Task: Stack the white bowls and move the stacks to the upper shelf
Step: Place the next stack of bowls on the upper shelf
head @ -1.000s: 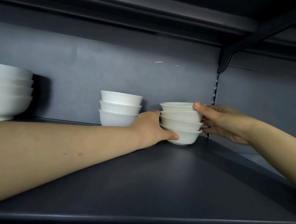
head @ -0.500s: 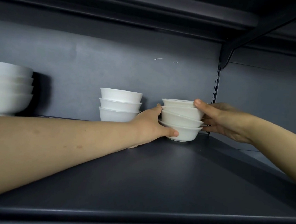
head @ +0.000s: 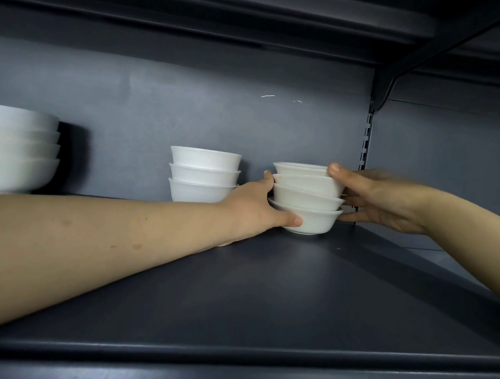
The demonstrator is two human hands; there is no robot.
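A stack of several small white bowls [head: 307, 199] rests on the dark grey shelf [head: 262, 297] near the back wall, its upper bowls slightly askew. My left hand [head: 255, 211] grips the stack's left side, thumb on the bottom bowl. My right hand [head: 376, 198] holds the right side, thumb over the top rim. A neat stack of three small white bowls [head: 203, 176] stands just to the left, behind my left hand. A stack of larger white bowls [head: 11, 151] sits at the far left.
The slotted upright and bracket [head: 367, 145] stand right behind the held stack. Another shelf [head: 199, 4] hangs low overhead. The shelf's front lip [head: 257, 355] runs across the bottom of the view.
Both hands have pushed the stack a little farther back on the shelf and it now sits flatter. Its top bowls have straightened somewhat.
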